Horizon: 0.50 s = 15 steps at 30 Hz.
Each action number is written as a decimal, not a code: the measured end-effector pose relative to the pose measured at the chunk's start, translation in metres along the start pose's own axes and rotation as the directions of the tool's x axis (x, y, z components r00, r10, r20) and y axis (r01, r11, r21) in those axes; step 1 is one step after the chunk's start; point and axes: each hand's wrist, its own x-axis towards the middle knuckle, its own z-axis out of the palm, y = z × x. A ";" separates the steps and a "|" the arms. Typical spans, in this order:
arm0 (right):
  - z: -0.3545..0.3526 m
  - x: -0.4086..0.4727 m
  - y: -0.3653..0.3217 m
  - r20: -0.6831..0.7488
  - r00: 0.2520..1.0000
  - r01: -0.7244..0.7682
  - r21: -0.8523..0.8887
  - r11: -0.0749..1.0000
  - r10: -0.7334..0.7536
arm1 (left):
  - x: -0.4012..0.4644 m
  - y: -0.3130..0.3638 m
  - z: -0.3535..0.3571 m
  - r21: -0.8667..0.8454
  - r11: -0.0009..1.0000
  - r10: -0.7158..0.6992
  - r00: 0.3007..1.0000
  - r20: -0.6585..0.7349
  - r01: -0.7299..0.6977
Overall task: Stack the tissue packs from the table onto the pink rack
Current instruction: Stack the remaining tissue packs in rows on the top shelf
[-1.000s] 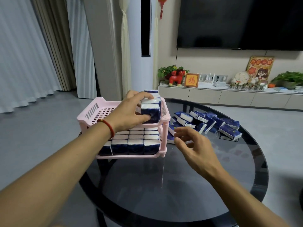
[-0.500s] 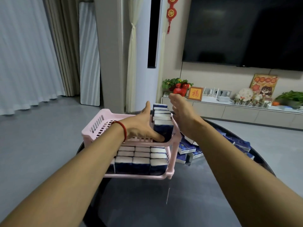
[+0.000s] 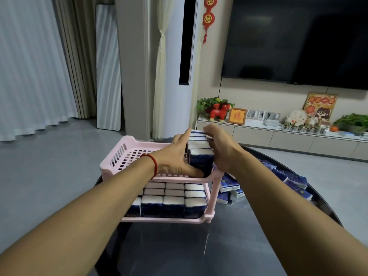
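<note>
A two-tier pink rack (image 3: pixel 111 166) stands on the dark round glass table (image 3: pixel 199 246). Its lower tier is packed with several blue-and-white tissue packs (image 3: pixel 173 204). On the right side of the top tier stands a row of tissue packs (image 3: pixel 201 158) on edge. My left hand (image 3: pixel 175 158) presses flat against the row's left side, thumb along the front pack's base. My right hand (image 3: pixel 223 148) presses against the row's right side, fingertips reaching the far end. Several loose tissue packs (image 3: pixel 294 181) lie on the table right of the rack, partly hidden by my right arm.
The left part of the rack's top tier (image 3: pixel 139 154) holds nothing. The table's rim curves round close behind the loose packs. Beyond it are a grey floor, a low TV cabinet (image 3: pixel 278 136) with ornaments and a wall-mounted TV (image 3: pixel 298 40).
My right hand left the loose packs and came up to the right side of the top-tier row. My left hand flattened against the row's left side. The view moved closer to the rack.
</note>
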 end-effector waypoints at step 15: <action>-0.005 -0.016 -0.003 0.212 0.948 0.318 -0.595 0.738 -0.237 | -0.001 -0.004 0.000 0.190 0.981 -0.051 0.999 0.012 0.047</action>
